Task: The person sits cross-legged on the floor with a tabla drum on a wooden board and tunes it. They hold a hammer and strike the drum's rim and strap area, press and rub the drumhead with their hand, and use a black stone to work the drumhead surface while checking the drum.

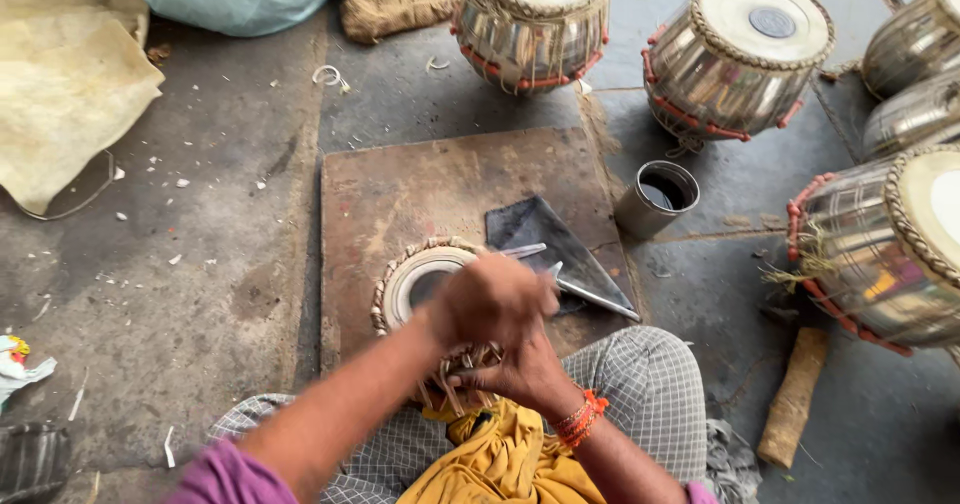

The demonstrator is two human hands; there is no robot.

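Around both hands [500,329], five metal drums [735,54].

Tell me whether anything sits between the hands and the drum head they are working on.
Nothing visible does. The left hand and right hand are already on the drum head, at its braided edge nearest the person.

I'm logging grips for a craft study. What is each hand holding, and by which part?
Both hands work at the near rim of the drum head. The right hand grips its lacing straps. The left hand holds a thin metal tool by its near end.
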